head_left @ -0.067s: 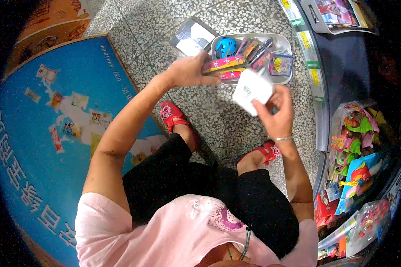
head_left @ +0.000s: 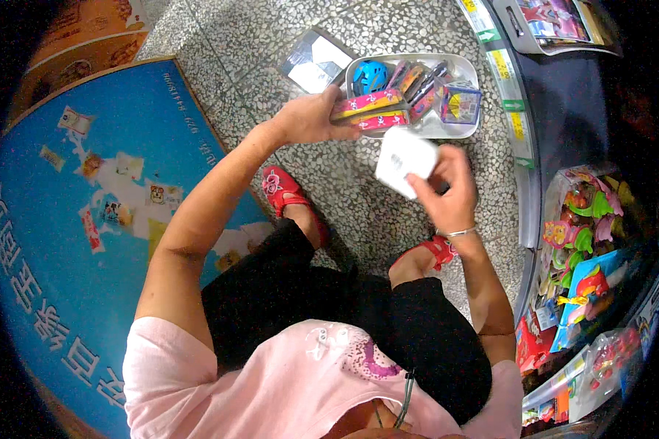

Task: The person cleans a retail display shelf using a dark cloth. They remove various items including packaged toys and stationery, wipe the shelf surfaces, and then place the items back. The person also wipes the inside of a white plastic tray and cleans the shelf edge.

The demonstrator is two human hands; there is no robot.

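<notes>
My left hand (head_left: 313, 118) is closed on two slim pink-and-yellow packs (head_left: 377, 119), held one beside the other over the near left edge of a white tray (head_left: 461, 132). In my right hand (head_left: 452, 194) a white squarish pack (head_left: 405, 159) is pinched between thumb and fingers, a small printed mark on its face. Motion blurs it slightly, and it hangs just on the near side of the tray. Inside the tray lie a blue ball-like toy (head_left: 371, 77), several slim colourful packs (head_left: 415, 79) and a square clear-and-purple pack (head_left: 460, 105).
A flat grey-framed panel (head_left: 318, 61) lies on the speckled floor (head_left: 220, 33) left of the tray. Shelves with price strips (head_left: 508, 99) and bagged colourful toys (head_left: 582, 219) line the right. A large blue board (head_left: 73, 241) fills the left. My red shoes (head_left: 282, 192) stand below.
The white pack in my right hand has moved a little left and toward me, uncovering more of the tray's near edge. My left hand stays almost still.
</notes>
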